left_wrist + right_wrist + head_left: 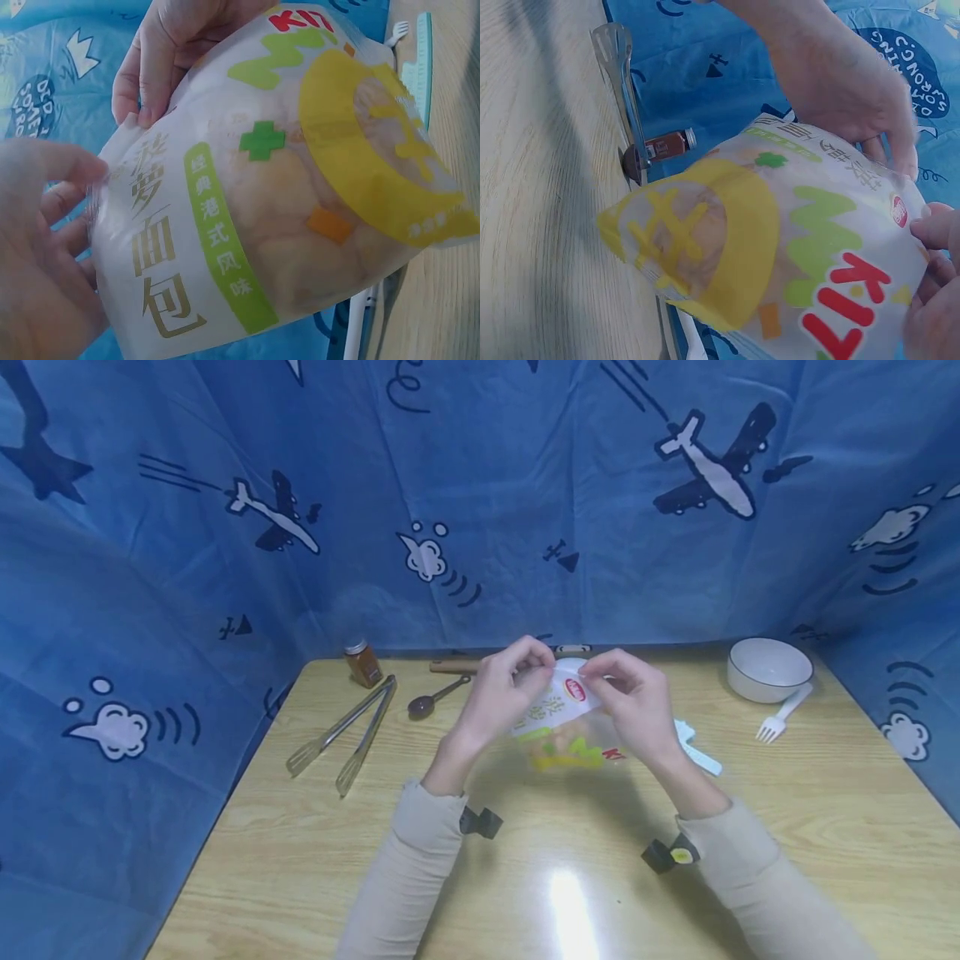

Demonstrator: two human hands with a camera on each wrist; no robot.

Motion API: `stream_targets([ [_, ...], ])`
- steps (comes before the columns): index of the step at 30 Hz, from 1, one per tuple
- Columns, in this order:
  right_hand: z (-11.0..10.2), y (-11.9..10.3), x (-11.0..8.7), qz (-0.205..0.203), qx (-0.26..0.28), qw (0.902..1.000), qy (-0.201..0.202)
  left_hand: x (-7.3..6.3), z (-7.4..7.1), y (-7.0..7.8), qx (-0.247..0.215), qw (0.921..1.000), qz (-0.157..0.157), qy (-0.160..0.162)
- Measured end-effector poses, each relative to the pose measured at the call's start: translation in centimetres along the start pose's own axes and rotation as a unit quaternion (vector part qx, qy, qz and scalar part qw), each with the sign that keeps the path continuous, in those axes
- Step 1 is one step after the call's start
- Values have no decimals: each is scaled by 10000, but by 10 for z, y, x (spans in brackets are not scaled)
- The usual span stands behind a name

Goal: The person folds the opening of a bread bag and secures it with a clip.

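Bread packet (561,727) is pinched by curled left hand (504,692) and curled right hand (633,700).

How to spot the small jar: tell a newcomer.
On the wood-grain table, find the far left corner. There, by the joined end of the metal tongs, sits the small jar; unlike the tongs or dark spoon, it is reddish-brown with a silvery cap.

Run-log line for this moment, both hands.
left hand: pinches bread bag edge | right hand: pinches same edge | white bowl: on table, right side
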State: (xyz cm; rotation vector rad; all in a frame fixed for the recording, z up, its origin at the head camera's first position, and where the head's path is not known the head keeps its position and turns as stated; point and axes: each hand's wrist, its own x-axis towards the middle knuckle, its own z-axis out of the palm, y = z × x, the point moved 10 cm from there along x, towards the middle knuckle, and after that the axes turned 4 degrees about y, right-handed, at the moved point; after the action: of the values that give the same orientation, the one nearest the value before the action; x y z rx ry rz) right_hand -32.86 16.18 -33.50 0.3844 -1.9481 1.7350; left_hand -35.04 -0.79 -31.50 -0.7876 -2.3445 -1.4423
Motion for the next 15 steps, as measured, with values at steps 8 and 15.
stream_targets([
  [8, -4, -3, -1, -162, 88, 9997, 127, 0, 7, -2, 498, 9983, -309, -32],
  [15, -4, -4, -1, -264, 9, 9996, 100, 0, 10, -3, 192, 9991, -370, -41],
])
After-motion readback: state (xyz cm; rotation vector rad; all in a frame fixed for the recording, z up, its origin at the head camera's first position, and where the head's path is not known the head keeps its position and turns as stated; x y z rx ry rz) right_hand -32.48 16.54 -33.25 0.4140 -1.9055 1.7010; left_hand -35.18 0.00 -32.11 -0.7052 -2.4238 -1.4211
